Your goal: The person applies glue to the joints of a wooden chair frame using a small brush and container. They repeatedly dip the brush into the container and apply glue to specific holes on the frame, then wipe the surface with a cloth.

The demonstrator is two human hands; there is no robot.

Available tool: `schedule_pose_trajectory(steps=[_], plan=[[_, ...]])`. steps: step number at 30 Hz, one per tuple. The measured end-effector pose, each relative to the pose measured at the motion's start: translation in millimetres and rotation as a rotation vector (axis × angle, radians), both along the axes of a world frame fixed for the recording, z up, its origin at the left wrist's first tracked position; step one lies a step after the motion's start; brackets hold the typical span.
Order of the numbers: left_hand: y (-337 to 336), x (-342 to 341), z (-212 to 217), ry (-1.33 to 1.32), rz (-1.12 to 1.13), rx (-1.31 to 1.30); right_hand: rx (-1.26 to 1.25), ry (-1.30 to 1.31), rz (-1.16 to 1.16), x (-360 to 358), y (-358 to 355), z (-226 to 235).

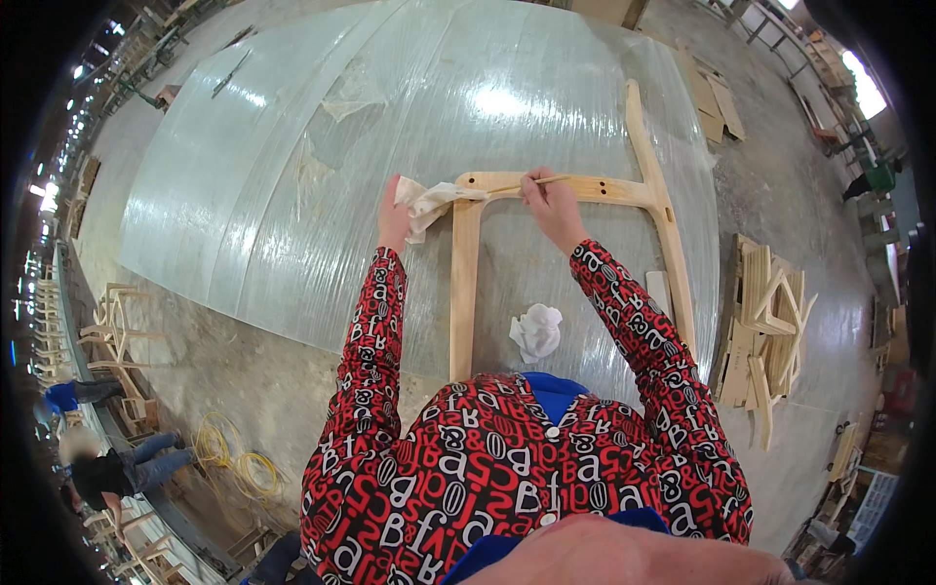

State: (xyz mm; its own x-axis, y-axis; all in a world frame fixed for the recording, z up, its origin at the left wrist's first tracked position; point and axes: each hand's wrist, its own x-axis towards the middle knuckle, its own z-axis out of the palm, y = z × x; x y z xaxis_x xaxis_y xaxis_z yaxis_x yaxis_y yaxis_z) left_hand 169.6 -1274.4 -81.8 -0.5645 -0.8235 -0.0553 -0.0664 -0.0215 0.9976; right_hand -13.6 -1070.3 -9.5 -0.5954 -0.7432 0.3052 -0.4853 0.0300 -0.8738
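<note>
A pale wooden chair side frame (465, 283) stretches from my body out over the plastic-wrapped table. Dark holes show in its crosspiece. At the left corner of that crosspiece, my left hand (394, 216) grips a crumpled white cloth (429, 205), which reaches against the wood. My right hand (552, 203) is closed over the crosspiece around a thin wooden stick (517, 184). The stick's far end points left to the corner, close to the cloth; whether it carries bristles I cannot make out. A second crumpled white cloth (536, 332) lies inside the frame, nearer to me.
Clear plastic film (263, 175) covers the broad table. On the floor to the right is a stack of wooden parts (765, 312), with cardboard (720, 102) farther off. A yellow hose (234, 458) lies coiled at lower left, near another person (117, 473) and wooden chair frames (117, 327).
</note>
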Motion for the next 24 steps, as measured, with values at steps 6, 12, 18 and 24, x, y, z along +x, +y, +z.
schedule_pose_trajectory(steps=[6,12,18,24], plan=[[3.7,6.9,0.0,0.060,0.020,0.015,0.019,-0.016,0.030,5.3,-11.9,5.2],[7.7,7.2,-2.7,0.170,-0.021,0.051,0.166,0.157,0.118,6.2,-25.3,11.2],[21.6,-19.2,-1.2,-0.097,-0.072,-0.359,0.151,0.513,0.374,8.4,-56.9,27.2],[57.1,-32.8,2.7,-0.501,-0.129,-0.687,0.347,0.537,0.321,6.8,-71.8,13.8]])
